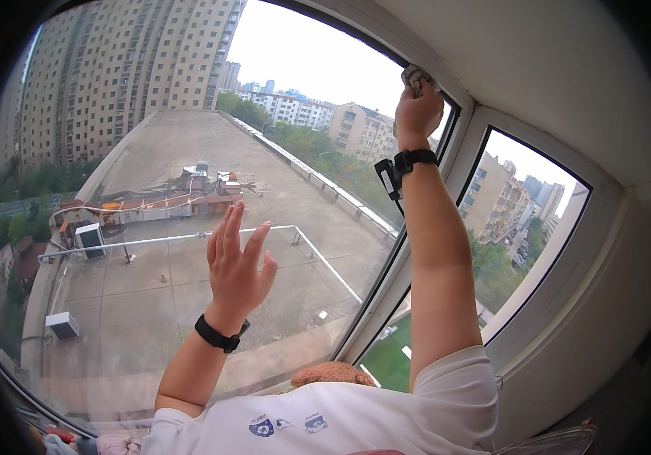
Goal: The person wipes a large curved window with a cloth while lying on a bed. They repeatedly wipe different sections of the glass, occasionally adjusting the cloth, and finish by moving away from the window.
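Note:
My right arm stretches up to the top right corner of a large window pane [310, 189]. There my right hand [419, 117] is closed around a crumpled greyish cloth [414, 76], which is at the edge of the glass by the white window frame [458, 95]. Lower and to the left, my left hand [238, 265] is raised in front of the same pane, fingers extended and nothing in it. Whether its palm touches the glass I cannot tell. Each wrist wears a black strap; a small device hangs from the right strap [415, 158].
A narrower side window [519, 220] adjoins on the right, with a pale wall [561, 68] above. A brown fluffy thing [331, 373] lies low by the pane, and fabric items [117, 444] are at lower left. Outside are a flat roof and tall buildings.

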{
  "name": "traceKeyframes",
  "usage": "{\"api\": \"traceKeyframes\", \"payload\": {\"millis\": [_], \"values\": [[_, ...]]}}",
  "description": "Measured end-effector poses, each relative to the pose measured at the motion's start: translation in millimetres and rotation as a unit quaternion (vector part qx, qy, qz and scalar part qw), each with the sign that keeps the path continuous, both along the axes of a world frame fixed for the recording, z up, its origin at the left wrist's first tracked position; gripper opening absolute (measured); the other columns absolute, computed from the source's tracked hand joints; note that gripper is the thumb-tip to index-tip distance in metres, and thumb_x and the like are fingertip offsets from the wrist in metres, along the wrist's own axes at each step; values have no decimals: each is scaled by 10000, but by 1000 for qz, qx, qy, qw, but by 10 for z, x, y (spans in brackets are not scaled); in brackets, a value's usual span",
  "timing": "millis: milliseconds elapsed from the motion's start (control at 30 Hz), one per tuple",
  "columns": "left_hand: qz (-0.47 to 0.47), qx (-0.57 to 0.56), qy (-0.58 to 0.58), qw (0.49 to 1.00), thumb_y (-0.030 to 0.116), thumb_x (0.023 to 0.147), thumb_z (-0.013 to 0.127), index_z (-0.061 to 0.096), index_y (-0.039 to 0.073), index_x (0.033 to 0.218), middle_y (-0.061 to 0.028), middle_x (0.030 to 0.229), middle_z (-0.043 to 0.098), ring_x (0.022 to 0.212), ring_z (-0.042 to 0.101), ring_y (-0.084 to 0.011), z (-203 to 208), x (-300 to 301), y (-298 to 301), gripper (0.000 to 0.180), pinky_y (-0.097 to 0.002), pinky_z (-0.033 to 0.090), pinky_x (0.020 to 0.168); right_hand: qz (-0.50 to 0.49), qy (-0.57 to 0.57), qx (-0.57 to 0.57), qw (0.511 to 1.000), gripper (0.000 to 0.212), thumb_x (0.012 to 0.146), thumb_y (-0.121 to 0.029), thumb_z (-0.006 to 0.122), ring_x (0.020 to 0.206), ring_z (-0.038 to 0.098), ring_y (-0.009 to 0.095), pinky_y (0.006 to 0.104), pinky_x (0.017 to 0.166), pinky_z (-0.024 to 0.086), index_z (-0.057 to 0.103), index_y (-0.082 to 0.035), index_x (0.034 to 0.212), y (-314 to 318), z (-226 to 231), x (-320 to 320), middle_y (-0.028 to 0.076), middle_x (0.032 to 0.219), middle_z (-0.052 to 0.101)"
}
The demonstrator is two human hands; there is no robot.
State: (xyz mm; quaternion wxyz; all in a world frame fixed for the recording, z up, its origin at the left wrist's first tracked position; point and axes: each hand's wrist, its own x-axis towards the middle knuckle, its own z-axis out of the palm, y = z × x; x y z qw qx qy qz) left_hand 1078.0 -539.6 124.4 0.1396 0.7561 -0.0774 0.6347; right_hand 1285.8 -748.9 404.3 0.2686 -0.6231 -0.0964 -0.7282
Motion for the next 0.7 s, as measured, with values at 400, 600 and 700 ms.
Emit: {"api": "traceKeyframes", "payload": {"millis": [400,600,700], "values": [[201,-170,-25,964,303,821,626,288,107,1538,-281,1590,155,1481,157,-444,-156,-277,360,817,-568,123,1175,68,-70,-159,982,338,804,-135,658,883,642,346,463,758,540,704,-229,1125,616,-196,-502,158,916,631],[299,-130,25,945,475,876,605,90,69,1576,-328,1587,57,1483,78,-479,-309,-456,790,959,-568,132,1181,24,-109,-165,980,413,811,-112,648,855,657,310,431,765,565,681,-228,1206,727,-296,-436,126,939,682],[322,-111,47,939,530,888,588,28,88,1581,-324,1590,-8,1487,30,-477,-324,-465,829,994,-549,105,1193,13,-107,-186,977,390,875,-122,660,898,663,247,383,793,578,661,-229,1250,714,-346,-364,79,997,698]]}}
